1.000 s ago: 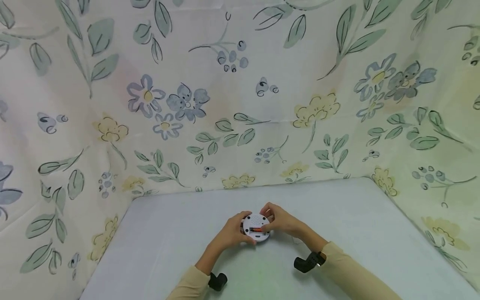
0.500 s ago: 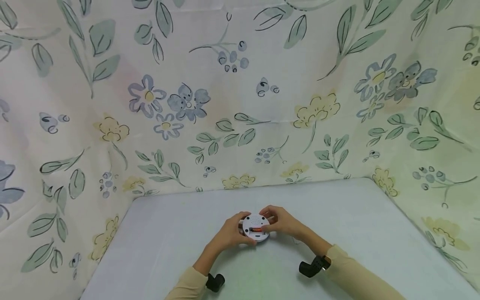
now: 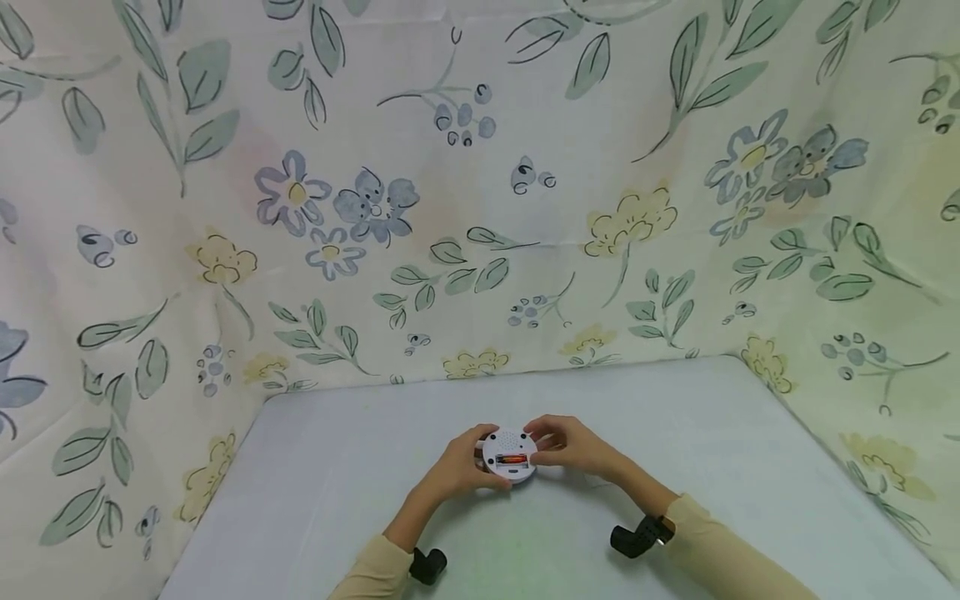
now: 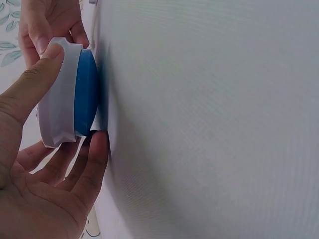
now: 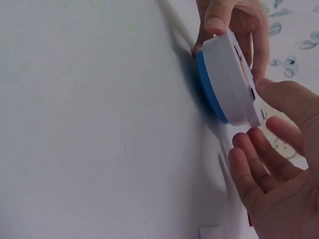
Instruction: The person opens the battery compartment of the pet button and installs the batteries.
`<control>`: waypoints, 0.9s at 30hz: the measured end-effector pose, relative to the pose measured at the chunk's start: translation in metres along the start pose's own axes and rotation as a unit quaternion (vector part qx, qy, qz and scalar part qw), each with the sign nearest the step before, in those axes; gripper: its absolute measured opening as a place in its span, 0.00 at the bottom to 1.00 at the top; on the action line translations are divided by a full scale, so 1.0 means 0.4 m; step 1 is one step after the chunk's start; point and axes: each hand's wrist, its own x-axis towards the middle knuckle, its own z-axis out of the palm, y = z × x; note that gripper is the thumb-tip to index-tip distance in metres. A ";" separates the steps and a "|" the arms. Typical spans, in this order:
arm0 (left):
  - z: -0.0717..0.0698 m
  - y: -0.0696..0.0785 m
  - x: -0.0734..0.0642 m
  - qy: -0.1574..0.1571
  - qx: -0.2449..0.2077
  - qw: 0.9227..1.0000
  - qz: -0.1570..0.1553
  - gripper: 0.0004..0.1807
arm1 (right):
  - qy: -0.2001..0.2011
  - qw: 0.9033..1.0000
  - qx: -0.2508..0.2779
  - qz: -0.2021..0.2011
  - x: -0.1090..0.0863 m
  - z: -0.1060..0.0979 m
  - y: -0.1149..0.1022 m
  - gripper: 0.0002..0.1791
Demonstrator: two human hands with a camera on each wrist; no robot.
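Observation:
A round white-and-blue device (image 3: pixel 510 439) stands on its blue domed side, its white back up, with speaker holes, black feet and an open compartment. An orange battery (image 3: pixel 512 459) lies in that compartment. My left hand (image 3: pixel 459 467) grips the device from the left, thumb on the near rim and fingers round the far side. At the right edge is my right hand (image 3: pixel 577 447), its thumb tip by the battery compartment. In the right wrist view, the right thumb (image 5: pixel 286 97) meets the white back, while the other fingers are loosely bent below the rim.
The white table (image 3: pixel 360 467) extends round both hands. Floral cloth (image 3: pixel 480 208) hangs behind it and along the sides. A small white flat piece (image 5: pixel 211 233) lies on the table near my right hand. Black wrist cameras (image 3: pixel 429 567) are strapped to both wrists.
My right thumb has drawn back off the battery to the right, leaving more of it in sight. The right forearm has shifted slightly rightward. My left hand keeps its grip on the device.

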 end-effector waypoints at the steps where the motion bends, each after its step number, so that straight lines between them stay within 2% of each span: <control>1: 0.000 -0.001 0.000 0.000 0.000 1.000 0.000 0.50 | -0.003 1.000 -0.001 -0.003 -0.001 -0.001 0.001 0.24; 6: 0.002 -0.004 -0.001 0.002 -0.005 1.000 0.002 0.49 | -0.015 1.000 -0.001 -0.022 -0.008 -0.010 0.010 0.22; 10: 0.004 -0.005 0.000 0.004 -0.002 1.000 0.003 0.49 | -0.017 1.000 -0.005 -0.016 -0.015 -0.023 0.014 0.21; 19: 0.003 -0.002 -0.001 0.006 -0.004 1.000 -0.009 0.50 | 0.008 1.000 -0.016 0.002 -0.032 -0.069 0.019 0.22; 27: 0.000 -0.006 0.000 0.009 0.016 1.000 0.009 0.49 | 0.039 0.999 -0.023 -0.003 -0.054 -0.110 0.034 0.22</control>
